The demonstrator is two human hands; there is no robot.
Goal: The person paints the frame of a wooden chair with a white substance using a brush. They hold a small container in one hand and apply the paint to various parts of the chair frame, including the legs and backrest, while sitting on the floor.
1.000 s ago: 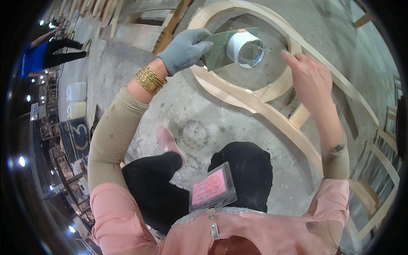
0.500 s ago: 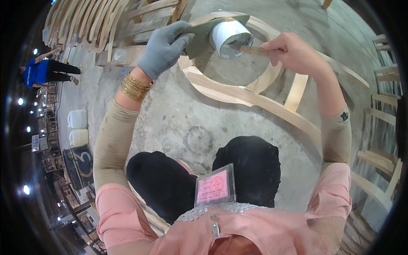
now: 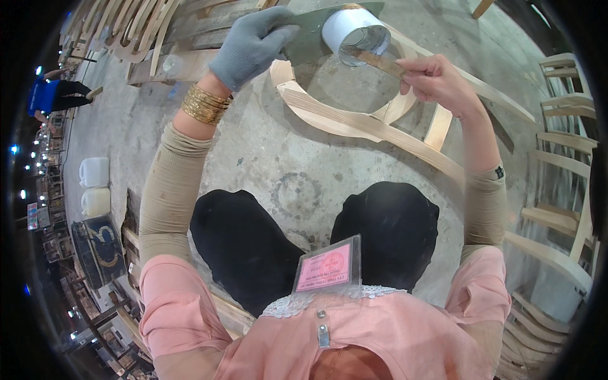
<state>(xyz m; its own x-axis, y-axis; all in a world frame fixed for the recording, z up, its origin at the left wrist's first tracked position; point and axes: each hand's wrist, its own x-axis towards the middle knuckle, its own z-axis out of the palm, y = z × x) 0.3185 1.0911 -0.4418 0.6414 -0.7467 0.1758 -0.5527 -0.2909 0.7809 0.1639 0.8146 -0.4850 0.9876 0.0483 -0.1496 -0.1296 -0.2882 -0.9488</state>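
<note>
My left hand (image 3: 250,47), in a grey knit glove, grips the edge of a thin dark green sheet (image 3: 310,33). A white cup (image 3: 339,31) sits against that sheet, tipped so its mouth faces toward me. My bare right hand (image 3: 437,82) pinches a flat brown wooden stick (image 3: 383,63), and the stick's far end is inside the cup's mouth. What the cup holds cannot be made out clearly. Below both hands, a pale curved wooden frame (image 3: 335,120) with a rounded opening lies on the concrete floor.
Curved wooden parts (image 3: 136,31) are stacked at the far left. Ladder-like wooden frames (image 3: 567,142) line the right side. Two plastic jugs (image 3: 95,172) stand on the left near a dark painted board (image 3: 98,244). A person in blue (image 3: 44,96) is farther off left.
The sheet and cup have shifted slightly up and right in view. My right hand has moved a little right and lower, with the stick still in the cup.
</note>
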